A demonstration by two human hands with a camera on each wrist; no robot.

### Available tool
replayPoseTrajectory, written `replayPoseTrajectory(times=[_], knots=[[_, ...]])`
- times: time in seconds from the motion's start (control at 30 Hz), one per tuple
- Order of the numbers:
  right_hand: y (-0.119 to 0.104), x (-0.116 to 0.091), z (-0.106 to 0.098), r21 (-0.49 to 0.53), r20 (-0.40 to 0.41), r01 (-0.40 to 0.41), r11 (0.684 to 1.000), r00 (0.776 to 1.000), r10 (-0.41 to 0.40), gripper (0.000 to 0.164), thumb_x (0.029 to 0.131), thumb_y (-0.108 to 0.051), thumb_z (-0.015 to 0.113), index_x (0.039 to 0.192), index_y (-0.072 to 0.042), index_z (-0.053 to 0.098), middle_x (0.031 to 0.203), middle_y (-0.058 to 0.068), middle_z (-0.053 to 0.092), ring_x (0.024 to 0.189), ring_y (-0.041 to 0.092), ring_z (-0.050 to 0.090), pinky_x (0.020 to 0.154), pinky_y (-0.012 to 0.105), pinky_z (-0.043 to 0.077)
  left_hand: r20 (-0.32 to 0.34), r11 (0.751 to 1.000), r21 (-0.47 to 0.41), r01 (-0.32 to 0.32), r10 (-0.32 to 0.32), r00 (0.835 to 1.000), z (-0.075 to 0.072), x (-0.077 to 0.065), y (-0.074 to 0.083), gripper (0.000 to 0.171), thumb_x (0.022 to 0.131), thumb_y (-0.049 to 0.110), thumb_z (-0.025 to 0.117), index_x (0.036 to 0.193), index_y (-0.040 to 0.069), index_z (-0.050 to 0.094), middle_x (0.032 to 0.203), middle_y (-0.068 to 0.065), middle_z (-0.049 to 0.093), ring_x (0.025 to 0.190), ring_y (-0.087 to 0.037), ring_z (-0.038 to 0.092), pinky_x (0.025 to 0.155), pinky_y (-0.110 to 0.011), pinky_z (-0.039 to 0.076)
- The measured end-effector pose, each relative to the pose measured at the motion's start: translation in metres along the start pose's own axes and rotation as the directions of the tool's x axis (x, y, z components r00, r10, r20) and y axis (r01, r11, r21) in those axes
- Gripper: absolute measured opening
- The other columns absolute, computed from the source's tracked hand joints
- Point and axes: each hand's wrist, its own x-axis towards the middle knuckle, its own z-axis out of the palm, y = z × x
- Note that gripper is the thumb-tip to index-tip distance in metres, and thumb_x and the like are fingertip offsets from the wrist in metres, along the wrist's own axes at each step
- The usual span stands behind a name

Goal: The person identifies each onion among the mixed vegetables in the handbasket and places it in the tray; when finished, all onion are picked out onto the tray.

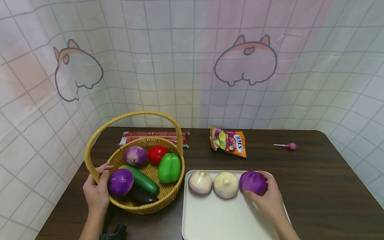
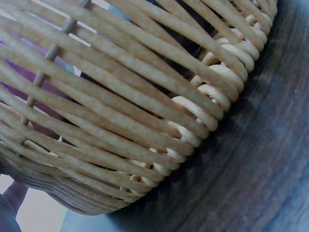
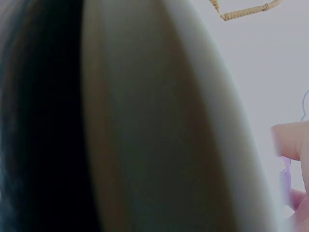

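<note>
My left hand (image 1: 97,191) grips the left side of a yellow wicker basket (image 1: 159,208), near the foot of its handle. Beside the thumb, inside the basket, lies a glossy purple onion (image 1: 120,182). Woven basket wall fills most of the left wrist view. My right hand (image 1: 270,200) pinches another purple onion (image 1: 252,182), fingers behind it and thumb in front, at the back right of a white tray (image 1: 224,226). Left of that onion sit a cream onion-like bulb (image 1: 226,185) and a whitish bulb with a purple tinge (image 1: 200,182). A large blurred shape covers much of the right wrist view.
The basket also holds a pale purple bulb (image 1: 136,156), tomato (image 1: 157,154), green bell pepper (image 1: 169,168), cucumber (image 1: 143,181) and dark eggplant (image 1: 141,197). Behind are a red packet (image 1: 144,134), a colourful candy bag (image 1: 228,141) and a lollipop (image 1: 291,146).
</note>
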Motion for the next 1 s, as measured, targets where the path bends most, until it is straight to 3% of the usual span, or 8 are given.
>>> replayPoseTrajectory(times=[0.17, 0.57, 0.7, 0.9, 1.0], knots=[[0.001, 0.001, 0.001, 0.011, 0.013, 0.035, 0.999, 0.999, -0.035, 0.083, 0.074, -0.01, 0.082, 0.141, -0.001, 0.035, 0.142, 0.023, 0.042, 0.128, 0.043, 0.043, 0.104, 0.06, 0.037, -0.005, 1.0, 0.006, 0.012, -0.012, 1.0, -0.001, 0.001, -0.003, 0.015, 0.095, -0.005, 0.055, 0.096, -0.019, 0.061, 0.104, -0.031, 0.066, 0.11, -0.02, 0.063, 0.093, -0.018, 0.045], [-0.005, -0.003, -0.005, 0.002, 0.044, -0.017, 1.0, 0.999, 0.017, 0.09, 0.078, -0.019, 0.081, 0.148, -0.003, 0.027, 0.144, 0.027, 0.034, 0.125, 0.044, 0.044, 0.101, 0.057, 0.041, 0.001, 1.0, 0.018, 0.002, -0.002, 1.0, 0.001, -0.001, 0.002, 0.015, 0.095, -0.006, 0.053, 0.094, -0.02, 0.059, 0.103, -0.034, 0.064, 0.11, -0.021, 0.063, 0.093, -0.017, 0.045], [-0.007, -0.003, -0.007, 0.023, 0.052, -0.044, 0.999, 0.998, 0.043, 0.088, 0.081, -0.021, 0.079, 0.149, -0.003, 0.026, 0.146, 0.026, 0.032, 0.128, 0.044, 0.04, 0.104, 0.058, 0.039, 0.001, 1.0, 0.016, 0.008, -0.008, 1.0, -0.001, 0.001, -0.005, 0.015, 0.095, -0.005, 0.054, 0.095, -0.019, 0.06, 0.103, -0.033, 0.064, 0.111, -0.022, 0.063, 0.093, -0.018, 0.045], [-0.011, -0.002, -0.01, 0.093, -0.016, -0.052, 0.994, 0.998, 0.053, 0.078, 0.085, -0.016, 0.075, 0.148, -0.001, 0.03, 0.149, 0.025, 0.031, 0.134, 0.045, 0.035, 0.108, 0.055, 0.035, -0.009, 1.0, 0.015, 0.027, -0.027, 1.0, -0.005, 0.005, -0.028, 0.017, 0.095, -0.002, 0.056, 0.095, -0.018, 0.06, 0.105, -0.028, 0.067, 0.111, -0.018, 0.063, 0.094, -0.018, 0.045], [-0.01, -0.002, -0.011, 0.12, -0.065, -0.036, 0.992, 0.997, 0.044, 0.072, 0.086, -0.013, 0.073, 0.146, -0.001, 0.034, 0.148, 0.025, 0.034, 0.133, 0.046, 0.037, 0.108, 0.054, 0.035, -0.008, 1.0, 0.018, 0.025, -0.024, 1.0, -0.004, 0.004, -0.023, 0.017, 0.095, -0.002, 0.056, 0.095, -0.018, 0.06, 0.104, -0.028, 0.067, 0.111, -0.019, 0.063, 0.094, -0.017, 0.045]])
